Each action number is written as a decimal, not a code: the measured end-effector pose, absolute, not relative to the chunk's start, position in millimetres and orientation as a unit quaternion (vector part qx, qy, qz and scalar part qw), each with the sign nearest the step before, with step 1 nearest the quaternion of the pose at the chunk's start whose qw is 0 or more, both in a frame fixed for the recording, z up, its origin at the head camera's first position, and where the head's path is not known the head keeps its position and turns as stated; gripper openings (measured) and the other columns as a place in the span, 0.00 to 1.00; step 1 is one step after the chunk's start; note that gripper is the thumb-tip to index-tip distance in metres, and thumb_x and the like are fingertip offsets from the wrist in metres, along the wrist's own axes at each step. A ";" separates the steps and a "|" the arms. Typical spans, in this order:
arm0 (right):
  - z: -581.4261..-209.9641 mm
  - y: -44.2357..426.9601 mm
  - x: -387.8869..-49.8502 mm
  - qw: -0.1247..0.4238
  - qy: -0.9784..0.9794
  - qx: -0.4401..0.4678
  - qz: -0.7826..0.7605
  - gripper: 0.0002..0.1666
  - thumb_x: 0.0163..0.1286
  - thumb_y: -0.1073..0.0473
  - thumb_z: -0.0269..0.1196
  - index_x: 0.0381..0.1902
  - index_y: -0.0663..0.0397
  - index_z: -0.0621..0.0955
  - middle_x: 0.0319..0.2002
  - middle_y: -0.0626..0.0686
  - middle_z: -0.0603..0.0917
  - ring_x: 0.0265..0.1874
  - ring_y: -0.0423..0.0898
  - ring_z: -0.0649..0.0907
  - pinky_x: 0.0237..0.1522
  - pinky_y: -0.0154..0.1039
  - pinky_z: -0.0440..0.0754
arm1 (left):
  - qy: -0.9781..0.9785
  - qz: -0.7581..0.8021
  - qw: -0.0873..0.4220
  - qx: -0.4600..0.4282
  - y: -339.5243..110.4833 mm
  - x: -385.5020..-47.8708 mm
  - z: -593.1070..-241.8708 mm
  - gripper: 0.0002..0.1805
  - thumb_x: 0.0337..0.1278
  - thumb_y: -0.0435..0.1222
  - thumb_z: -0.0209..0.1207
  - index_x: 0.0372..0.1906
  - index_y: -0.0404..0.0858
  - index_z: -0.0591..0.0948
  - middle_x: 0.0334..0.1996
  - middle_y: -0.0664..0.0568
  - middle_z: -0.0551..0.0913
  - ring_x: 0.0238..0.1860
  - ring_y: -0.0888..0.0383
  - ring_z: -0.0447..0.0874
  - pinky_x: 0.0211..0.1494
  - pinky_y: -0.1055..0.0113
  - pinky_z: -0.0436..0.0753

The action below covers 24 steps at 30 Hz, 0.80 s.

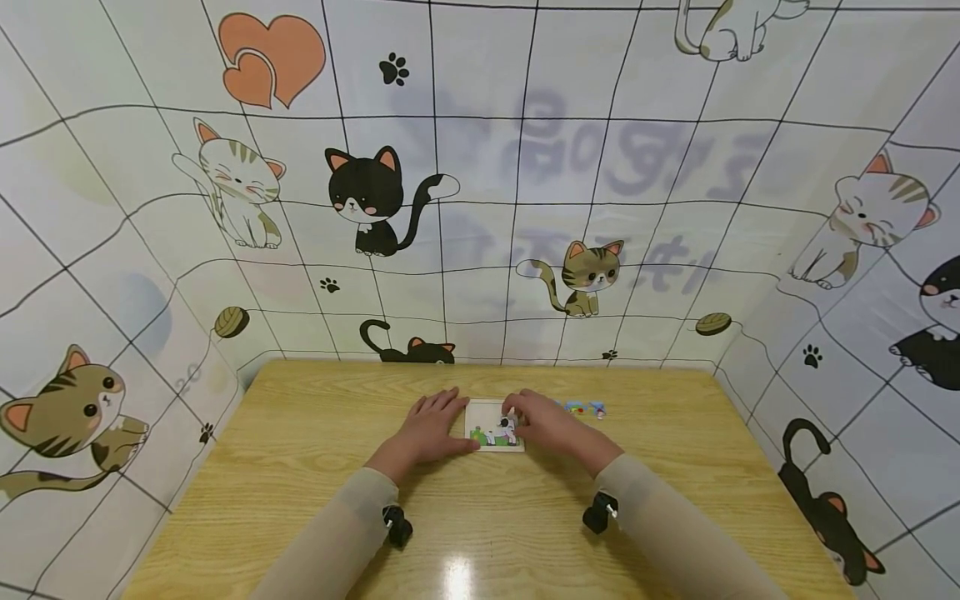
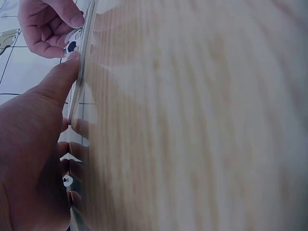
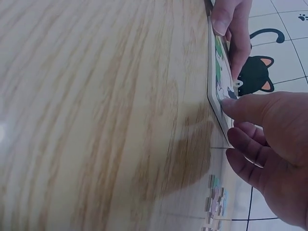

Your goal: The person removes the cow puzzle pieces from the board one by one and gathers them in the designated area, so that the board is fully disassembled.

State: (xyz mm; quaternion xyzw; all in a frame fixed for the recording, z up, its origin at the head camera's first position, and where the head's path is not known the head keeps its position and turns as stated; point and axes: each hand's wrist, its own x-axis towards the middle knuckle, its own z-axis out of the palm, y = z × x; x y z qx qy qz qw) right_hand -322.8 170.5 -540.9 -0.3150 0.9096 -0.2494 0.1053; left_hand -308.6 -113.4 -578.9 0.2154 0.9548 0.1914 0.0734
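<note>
A small jigsaw puzzle board (image 1: 486, 412) with a pale frame lies flat on the table, green and white picture pieces filling its lower part. On its left side my left hand (image 1: 429, 429) rests with fingers spread, the thumb touching the lower left corner. My right hand (image 1: 551, 425) pinches a white puzzle piece with black patches (image 1: 506, 422) between thumb and fingers at the board's right side. The left wrist view shows that puzzle piece (image 2: 72, 46) close to the board's surface; whether it sits fully down I cannot tell. My right thumb partly covers it in the right wrist view.
Several loose, colourful puzzle pieces (image 1: 585, 408) lie on the table to the right of the board, partly behind my right hand. The wooden table (image 1: 480, 508) ends at a cloth wall (image 1: 487, 208) printed with cats. Each sleeve carries a small black camera (image 1: 397, 527).
</note>
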 end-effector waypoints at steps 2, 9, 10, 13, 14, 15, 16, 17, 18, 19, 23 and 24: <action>-540.2 171.4 -323.5 0.108 0.909 -0.317 -0.250 0.17 0.77 0.68 0.71 0.60 0.54 0.83 0.49 0.53 0.82 0.44 0.46 0.82 0.48 0.51 0.84 | 0.955 0.192 0.074 0.215 -113.7 -308.8 -579.7 0.53 0.70 0.69 0.65 0.88 0.45 0.65 0.89 0.44 0.57 0.88 0.38 0.53 0.87 0.35 0.52; -544.3 173.3 -327.1 0.094 0.911 -0.329 -0.231 0.17 0.76 0.66 0.71 0.60 0.54 0.84 0.47 0.51 0.81 0.41 0.44 0.80 0.46 0.48 0.83 | 0.950 0.209 0.056 0.224 -116.8 -310.3 -586.9 0.55 0.68 0.73 0.63 0.87 0.43 0.66 0.88 0.42 0.59 0.86 0.36 0.55 0.86 0.33 0.53; -544.5 173.2 -327.3 0.092 0.911 -0.330 -0.231 0.17 0.76 0.66 0.71 0.60 0.54 0.84 0.47 0.50 0.81 0.40 0.44 0.80 0.46 0.48 0.83 | 0.951 0.208 0.061 0.222 -116.0 -308.4 -583.0 0.55 0.68 0.72 0.64 0.87 0.43 0.66 0.88 0.42 0.58 0.86 0.36 0.54 0.86 0.33 0.53; -546.2 172.9 -328.0 0.088 0.911 -0.333 -0.227 0.17 0.77 0.65 0.71 0.61 0.53 0.85 0.48 0.50 0.81 0.39 0.43 0.80 0.45 0.48 0.83 | 0.952 0.203 0.066 0.219 -115.6 -307.8 -581.9 0.54 0.69 0.70 0.64 0.88 0.44 0.66 0.88 0.43 0.58 0.87 0.37 0.54 0.86 0.33 0.52; -546.8 172.9 -328.1 0.087 0.911 -0.334 -0.225 0.17 0.77 0.64 0.71 0.61 0.53 0.85 0.49 0.50 0.81 0.39 0.43 0.80 0.45 0.48 0.83 | 0.953 0.201 0.072 0.216 -114.7 -306.5 -578.5 0.54 0.69 0.70 0.65 0.88 0.44 0.65 0.89 0.43 0.57 0.87 0.37 0.53 0.87 0.34 0.51; -547.4 172.9 -328.1 0.085 0.911 -0.335 -0.223 0.17 0.77 0.64 0.71 0.61 0.53 0.85 0.49 0.51 0.82 0.39 0.42 0.80 0.45 0.48 0.84 | 0.953 0.198 0.071 0.216 -114.5 -306.5 -578.1 0.54 0.69 0.69 0.66 0.88 0.44 0.66 0.88 0.43 0.58 0.87 0.37 0.54 0.87 0.34 0.52; -548.1 173.0 -328.2 0.082 0.912 -0.336 -0.221 0.17 0.77 0.64 0.71 0.61 0.53 0.85 0.50 0.50 0.82 0.39 0.42 0.80 0.45 0.47 0.84 | 0.954 0.197 0.072 0.216 -114.2 -307.0 -578.7 0.53 0.69 0.69 0.66 0.88 0.43 0.66 0.88 0.42 0.57 0.87 0.37 0.54 0.87 0.34 0.52; -548.8 173.1 -328.3 0.079 0.913 -0.337 -0.217 0.17 0.77 0.64 0.71 0.61 0.53 0.86 0.50 0.50 0.82 0.38 0.41 0.80 0.45 0.47 0.84 | 0.954 0.196 0.073 0.215 -114.1 -307.2 -579.0 0.54 0.69 0.69 0.66 0.88 0.44 0.65 0.89 0.43 0.57 0.87 0.38 0.54 0.87 0.34 0.52; -549.5 173.3 -328.5 0.077 0.913 -0.337 -0.216 0.17 0.76 0.64 0.71 0.61 0.53 0.86 0.50 0.50 0.82 0.37 0.41 0.80 0.45 0.47 0.83 | 0.953 0.199 0.072 0.216 -114.2 -307.8 -580.8 0.54 0.69 0.69 0.65 0.88 0.44 0.65 0.89 0.43 0.57 0.87 0.38 0.54 0.87 0.34 0.52; -550.4 173.6 -328.7 0.075 0.914 -0.336 -0.213 0.18 0.76 0.64 0.71 0.61 0.53 0.86 0.50 0.50 0.82 0.37 0.41 0.79 0.44 0.46 0.83 | 0.953 0.201 0.071 0.215 -114.2 -308.5 -582.6 0.54 0.68 0.70 0.65 0.88 0.44 0.65 0.89 0.43 0.57 0.87 0.38 0.53 0.87 0.34 0.51; -553.2 175.0 -329.1 0.067 0.917 -0.331 -0.212 0.18 0.75 0.63 0.71 0.61 0.52 0.87 0.49 0.48 0.81 0.34 0.40 0.78 0.41 0.43 0.82 | 0.952 0.206 0.062 0.216 -114.9 -310.5 -587.8 0.55 0.67 0.71 0.66 0.87 0.44 0.66 0.88 0.43 0.58 0.87 0.38 0.54 0.87 0.34 0.51; -553.8 175.2 -329.1 0.065 0.917 -0.329 -0.216 0.19 0.75 0.64 0.71 0.61 0.52 0.87 0.49 0.48 0.81 0.33 0.39 0.78 0.41 0.43 0.82 | 0.952 0.208 0.060 0.215 -115.4 -312.4 -591.5 0.55 0.67 0.71 0.66 0.88 0.45 0.66 0.89 0.44 0.57 0.87 0.38 0.53 0.87 0.34 0.50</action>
